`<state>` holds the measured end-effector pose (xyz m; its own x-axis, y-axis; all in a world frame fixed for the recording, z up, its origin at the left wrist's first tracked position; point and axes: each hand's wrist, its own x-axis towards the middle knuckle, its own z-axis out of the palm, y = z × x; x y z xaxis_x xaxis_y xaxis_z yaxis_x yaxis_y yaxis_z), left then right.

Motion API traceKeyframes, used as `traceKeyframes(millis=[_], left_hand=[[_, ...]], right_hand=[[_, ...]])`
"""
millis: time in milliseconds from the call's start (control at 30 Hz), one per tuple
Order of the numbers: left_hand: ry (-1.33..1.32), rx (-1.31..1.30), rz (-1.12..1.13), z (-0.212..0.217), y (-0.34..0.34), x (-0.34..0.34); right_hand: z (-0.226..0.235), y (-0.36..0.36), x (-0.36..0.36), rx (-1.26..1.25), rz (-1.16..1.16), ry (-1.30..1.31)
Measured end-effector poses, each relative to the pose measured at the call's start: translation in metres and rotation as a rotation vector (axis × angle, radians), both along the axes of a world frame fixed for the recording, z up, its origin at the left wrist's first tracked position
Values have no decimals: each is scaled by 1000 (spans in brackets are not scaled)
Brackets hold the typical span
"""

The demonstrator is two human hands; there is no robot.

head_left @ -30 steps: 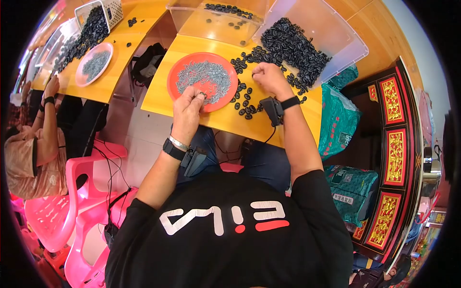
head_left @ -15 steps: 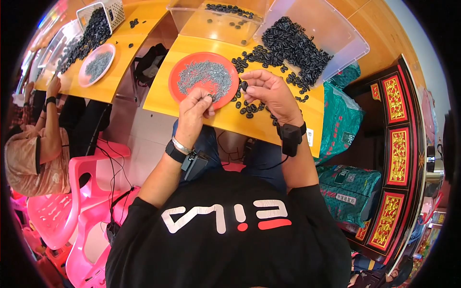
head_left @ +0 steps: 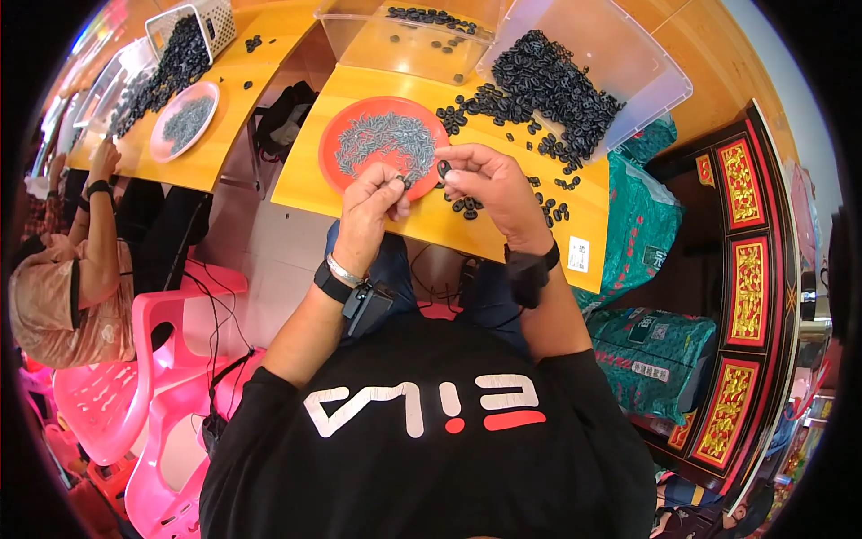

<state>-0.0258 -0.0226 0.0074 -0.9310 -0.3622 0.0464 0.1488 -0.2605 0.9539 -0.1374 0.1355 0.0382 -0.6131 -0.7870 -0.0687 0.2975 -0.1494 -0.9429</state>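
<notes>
Between the thumb and fingertips of my right hand (head_left: 494,190) is a small black oval part (head_left: 444,169). My left hand (head_left: 366,214) is closed in a pinch over the near rim of a red plate (head_left: 333,163). What its fingertips hold is small and mostly hidden. Many thin grey metal pieces (head_left: 386,136), like small screws or pins, are heaped on the plate. More black oval parts (head_left: 557,81) spill from a clear plastic bin (head_left: 651,85) onto the yellow table (head_left: 301,175), right of the plate.
Another clear bin (head_left: 359,31) stands behind the plate. Green sacks (head_left: 642,234) lean against the table's right side. At the left, a person (head_left: 76,287) sits at another table with a pink plate (head_left: 211,108) and a white basket (head_left: 220,27). Pink chairs (head_left: 166,314) stand at the lower left.
My right hand has moved left, bringing the black oval part closer to my left hand. The left hand has shifted slightly right and stays pinched.
</notes>
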Motion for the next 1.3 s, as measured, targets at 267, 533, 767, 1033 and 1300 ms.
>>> traceKeyframes(millis=[267,533,767,1033,1300], left_hand=[[94,367,-170,-4,10,-4],[173,531,-202,-12,13,-5],[165,498,-191,-13,11,-6],[137,454,-187,-16,14,-7],[124,504,-179,-17,18,-7]], right_hand=[[12,-3,33,365,-254,867],[11,-3,38,196,-231,755],[-4,-5,36,132,-210,620],[-9,-2,30,121,-122,361],[-16,0,31,-22,-115,191]])
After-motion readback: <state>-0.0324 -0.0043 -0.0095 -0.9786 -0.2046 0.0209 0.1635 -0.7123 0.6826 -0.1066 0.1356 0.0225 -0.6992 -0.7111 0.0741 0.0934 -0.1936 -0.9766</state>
